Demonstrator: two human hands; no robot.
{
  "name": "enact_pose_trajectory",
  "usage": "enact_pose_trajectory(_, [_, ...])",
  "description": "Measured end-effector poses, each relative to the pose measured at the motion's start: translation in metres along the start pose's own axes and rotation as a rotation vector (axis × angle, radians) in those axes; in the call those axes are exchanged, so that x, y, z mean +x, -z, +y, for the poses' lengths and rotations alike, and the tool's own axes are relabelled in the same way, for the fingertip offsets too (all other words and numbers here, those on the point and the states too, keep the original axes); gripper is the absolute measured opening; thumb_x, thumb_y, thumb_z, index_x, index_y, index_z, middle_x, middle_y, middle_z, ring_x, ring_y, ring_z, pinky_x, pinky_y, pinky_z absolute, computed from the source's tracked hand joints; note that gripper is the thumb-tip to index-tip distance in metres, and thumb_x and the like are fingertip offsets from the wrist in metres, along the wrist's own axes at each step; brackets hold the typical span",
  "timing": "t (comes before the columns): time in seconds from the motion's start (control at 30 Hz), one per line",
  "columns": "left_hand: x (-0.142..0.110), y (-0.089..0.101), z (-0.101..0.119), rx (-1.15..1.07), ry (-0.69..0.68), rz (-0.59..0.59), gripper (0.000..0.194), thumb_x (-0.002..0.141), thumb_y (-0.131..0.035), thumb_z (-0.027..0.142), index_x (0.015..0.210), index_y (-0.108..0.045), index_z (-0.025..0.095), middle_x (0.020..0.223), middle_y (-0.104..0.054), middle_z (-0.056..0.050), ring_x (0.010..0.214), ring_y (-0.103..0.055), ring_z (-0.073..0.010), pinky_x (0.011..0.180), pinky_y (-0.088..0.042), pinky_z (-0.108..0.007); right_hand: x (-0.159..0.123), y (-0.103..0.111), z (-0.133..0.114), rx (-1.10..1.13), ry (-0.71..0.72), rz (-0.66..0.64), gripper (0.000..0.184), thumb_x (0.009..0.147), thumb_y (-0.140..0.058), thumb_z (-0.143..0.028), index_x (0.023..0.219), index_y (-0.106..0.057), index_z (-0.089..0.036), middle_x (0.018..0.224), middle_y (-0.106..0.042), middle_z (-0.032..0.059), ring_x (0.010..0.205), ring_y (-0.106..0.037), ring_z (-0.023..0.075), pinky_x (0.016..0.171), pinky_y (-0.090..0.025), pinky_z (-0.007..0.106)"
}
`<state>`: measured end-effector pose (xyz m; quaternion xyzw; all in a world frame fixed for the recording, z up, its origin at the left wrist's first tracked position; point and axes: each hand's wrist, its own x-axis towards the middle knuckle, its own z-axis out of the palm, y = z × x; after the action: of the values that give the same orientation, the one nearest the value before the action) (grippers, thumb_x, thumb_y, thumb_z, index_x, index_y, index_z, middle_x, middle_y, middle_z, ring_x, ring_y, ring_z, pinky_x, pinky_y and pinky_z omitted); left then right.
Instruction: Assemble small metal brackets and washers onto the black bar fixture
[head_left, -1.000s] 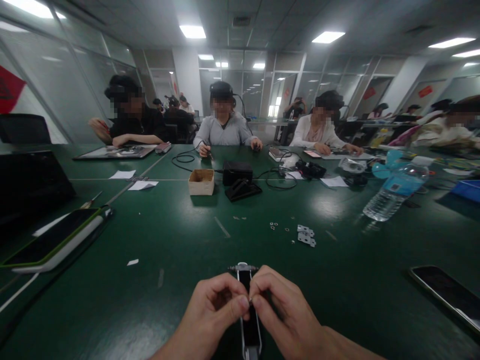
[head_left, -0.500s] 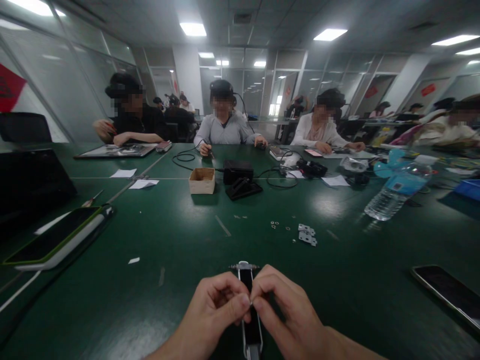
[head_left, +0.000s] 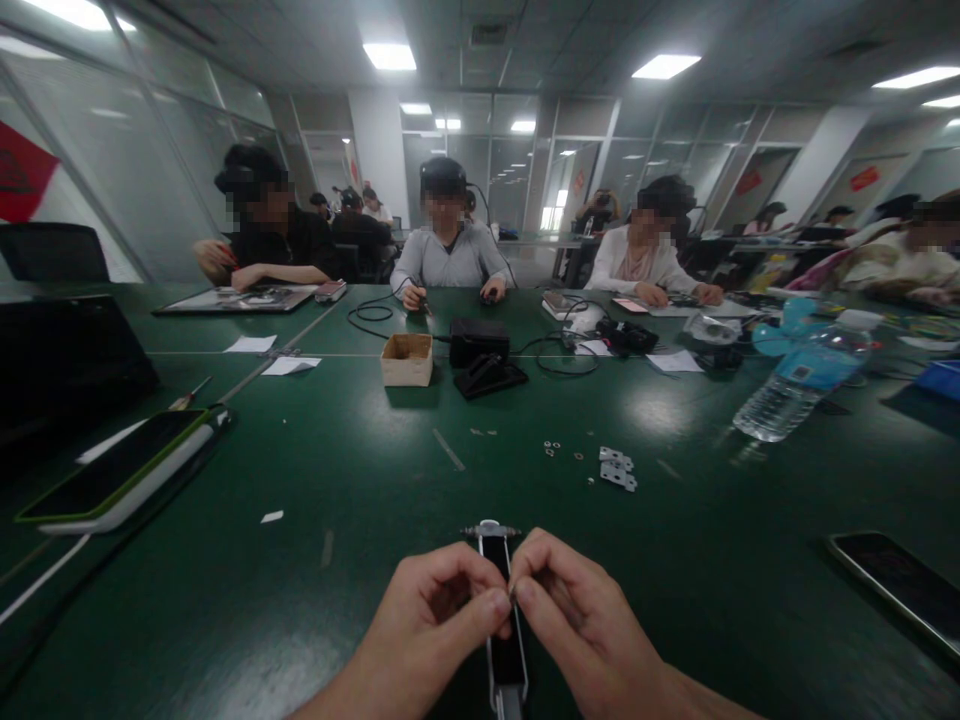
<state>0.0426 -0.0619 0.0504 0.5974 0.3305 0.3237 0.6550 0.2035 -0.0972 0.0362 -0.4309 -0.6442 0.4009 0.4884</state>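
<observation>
In front of me on the green table lies a narrow metal frame with a dark strip inside it [head_left: 506, 655]. A thin threaded-looking crosspiece [head_left: 471, 531] sticks out at its far end. My left hand [head_left: 442, 615] and my right hand [head_left: 589, 620] meet above the frame, thumbs and forefingers pinched together. Between the fingertips is something tiny that I cannot make out; both hands appear to touch it. Past the frame to the right are several small rings [head_left: 551, 447] and a group of silver metal plates with holes [head_left: 617, 468].
A phone [head_left: 896, 590] lies at right, a water bottle [head_left: 799, 385] behind it. At left are a green-edged device [head_left: 112, 465] and a screwdriver [head_left: 187, 397]. Ahead stand a small box [head_left: 406, 362] and a black device [head_left: 478, 343]. Several people sit across the table.
My fingertips have shifted slightly in their pinch, still above the frame. The view has turned a little to the left. Across the table, the person in grey has drawn one hand inward.
</observation>
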Motion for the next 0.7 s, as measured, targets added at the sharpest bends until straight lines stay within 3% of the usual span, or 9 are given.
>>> enact_pose_trajectory(0.53, [-0.0013, 0.0005, 0.0011, 0.185, -0.105, 0.008, 0.016, 0.078, -0.06, 0.027, 0.069, -0.064, 0.014, 0.062, -0.063, -0.001, 0.059, -0.056, -0.0118, 0.057, -0.044, -0.019, 0.0, 0.0016, -0.0066, 0.012, -0.09, -0.011, 0.021, 0.086, -0.048, -0.034, 0.073, -0.05, -0.018, 0.068, -0.049, -0.0011, 0.061, -0.045, 0.0108, 0.058, -0.04, 0.022])
enact_pose_trajectory(0.7, [0.0007, 0.0058, 0.001, 0.396, -0.185, 0.033, 0.017, 0.078, -0.057, 0.025, 0.066, -0.064, 0.015, 0.06, -0.061, 0.0, 0.057, -0.054, -0.0116, 0.057, -0.043, -0.019, 0.0028, 0.004, -0.0057, 0.022, -0.186, -0.061, 0.019, 0.085, -0.049, -0.033, 0.075, -0.052, -0.017, 0.069, -0.05, -0.0006, 0.063, -0.046, 0.011, 0.059, -0.041, 0.023])
